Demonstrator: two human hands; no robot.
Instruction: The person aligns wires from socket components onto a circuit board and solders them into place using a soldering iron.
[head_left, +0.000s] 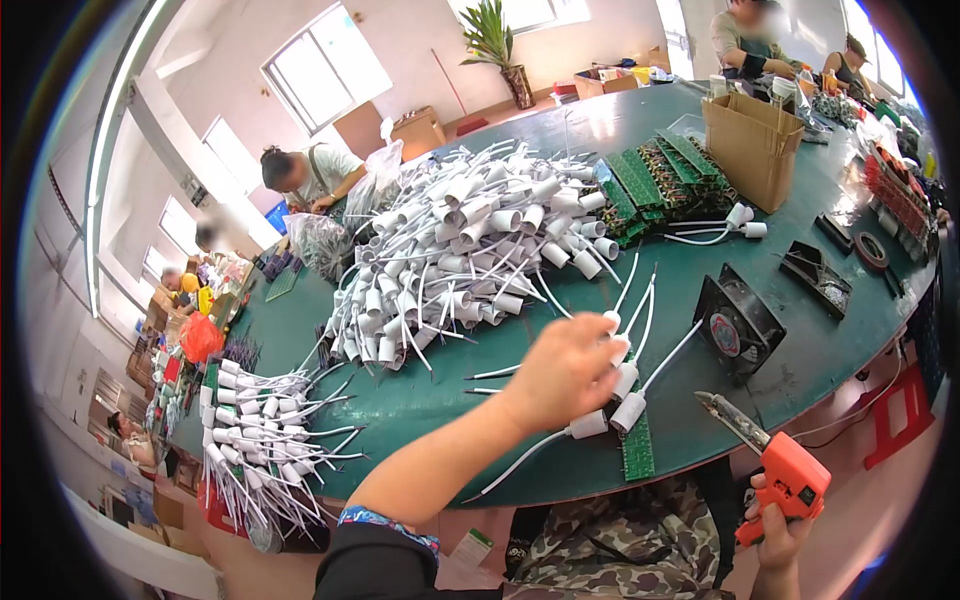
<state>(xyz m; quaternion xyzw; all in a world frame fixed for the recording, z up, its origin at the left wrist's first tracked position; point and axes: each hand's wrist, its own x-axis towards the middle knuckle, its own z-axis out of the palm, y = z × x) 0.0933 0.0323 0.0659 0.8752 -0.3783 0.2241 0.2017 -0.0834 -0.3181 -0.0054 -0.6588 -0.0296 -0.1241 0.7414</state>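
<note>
My left hand (560, 375) reaches over the front of the table, its fingers pinched on a white cylindrical socket (613, 319) with thin wires. Just below the fingers, several more white sockets (629, 412) with wires lie on and beside a narrow green circuit board (638, 452). That board sits near the table's edge, partly covered by them. At the lower right my right hand (778, 545) is wrapped round the handle of a red soldering gun (795, 478). The gun's tip points up and left, towards the sockets but apart from them.
A large heap of white sockets (460, 240) fills the table's middle, with stacked green boards (665, 180) and a cardboard box (752, 150) behind. A black fan (740, 325) stands right of my left hand. More wired sockets (255, 425) lie left. Other people sit around.
</note>
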